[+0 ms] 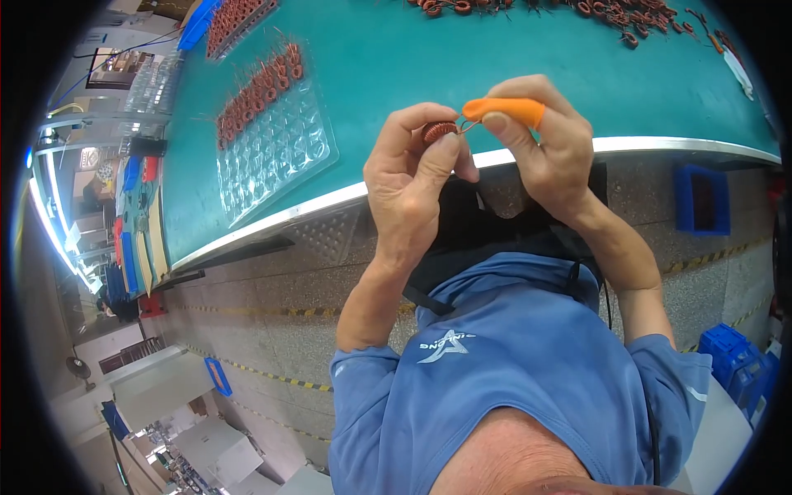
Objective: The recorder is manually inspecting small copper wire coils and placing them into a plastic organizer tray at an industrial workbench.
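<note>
Between the thumb and fingers of my left hand (pixel 412 169) is a small copper-wound ring coil (pixel 438 130), held above the table's front edge. Its wire end reaches to the right, where my right hand (pixel 544 148) pinches it between thumb and forefinger. An orange finger cot (pixel 505 109) covers that forefinger. To the left on the green table (pixel 379 58) lies a clear plastic tray (pixel 276 161) with moulded pockets. Several similar coils (pixel 262 92) stand in the tray's far rows, their wire ends pointing up.
A heap of loose coils (pixel 631 15) lies along the table's far side. A white-handled tool (pixel 737 73) rests at the far right. Another filled tray (pixel 235 23) sits at the far left beside a blue bin (pixel 198 25). Below the table edge, a blue crate (pixel 702 200) is on the right.
</note>
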Motion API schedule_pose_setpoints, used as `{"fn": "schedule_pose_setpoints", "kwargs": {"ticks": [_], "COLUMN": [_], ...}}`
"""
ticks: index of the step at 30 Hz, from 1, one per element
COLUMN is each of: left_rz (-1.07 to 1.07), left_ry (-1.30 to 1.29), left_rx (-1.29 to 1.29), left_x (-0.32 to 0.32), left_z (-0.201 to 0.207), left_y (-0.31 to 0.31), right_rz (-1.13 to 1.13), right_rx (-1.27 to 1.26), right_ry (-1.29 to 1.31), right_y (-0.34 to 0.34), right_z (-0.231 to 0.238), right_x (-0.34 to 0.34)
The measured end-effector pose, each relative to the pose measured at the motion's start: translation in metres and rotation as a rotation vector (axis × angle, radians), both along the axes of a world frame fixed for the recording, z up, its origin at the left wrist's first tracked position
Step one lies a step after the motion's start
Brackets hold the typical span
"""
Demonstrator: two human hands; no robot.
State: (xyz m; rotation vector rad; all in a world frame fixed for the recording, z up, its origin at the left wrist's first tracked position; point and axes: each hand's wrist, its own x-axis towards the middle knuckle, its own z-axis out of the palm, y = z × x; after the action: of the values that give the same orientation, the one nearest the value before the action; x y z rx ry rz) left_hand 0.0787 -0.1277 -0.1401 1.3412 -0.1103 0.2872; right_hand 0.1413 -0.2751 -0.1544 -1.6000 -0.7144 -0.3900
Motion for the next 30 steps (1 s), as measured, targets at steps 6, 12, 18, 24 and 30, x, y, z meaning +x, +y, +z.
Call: {"fn": "schedule_pose_setpoints", "kwargs": {"ticks": [6,12,18,24,30], "left_rz": [-0.005,0.067,0.106,0.255,-0.018], "left_ry": [0.036,0.002,0.02,-0.239,-0.053], "left_rx": [0.016,0.164,0.348,0.727,0.067], "left_x": [0.0,-0.003,-0.004,0.004,-0.007], "left_z": [-0.01,-0.011,-0.013,-0.012,-0.004], "left_y": [0.005,0.008,0.006,0.006,0.006], "right_rz": [0.1,0.122,0.091,-0.164,0.154], "right_rx": [0.128,0.187,0.03,-0.083,0.22], "right_ry": [0.257,0.33,0.129,-0.584,0.306], "right_y": [0.008,-0.006,0.0,0.01,0.008], "right_z": [-0.016,-0.023,-0.02,-0.002,-0.007], "right_x": [-0.002,-0.002,0.004,-0.009,-0.01]}}
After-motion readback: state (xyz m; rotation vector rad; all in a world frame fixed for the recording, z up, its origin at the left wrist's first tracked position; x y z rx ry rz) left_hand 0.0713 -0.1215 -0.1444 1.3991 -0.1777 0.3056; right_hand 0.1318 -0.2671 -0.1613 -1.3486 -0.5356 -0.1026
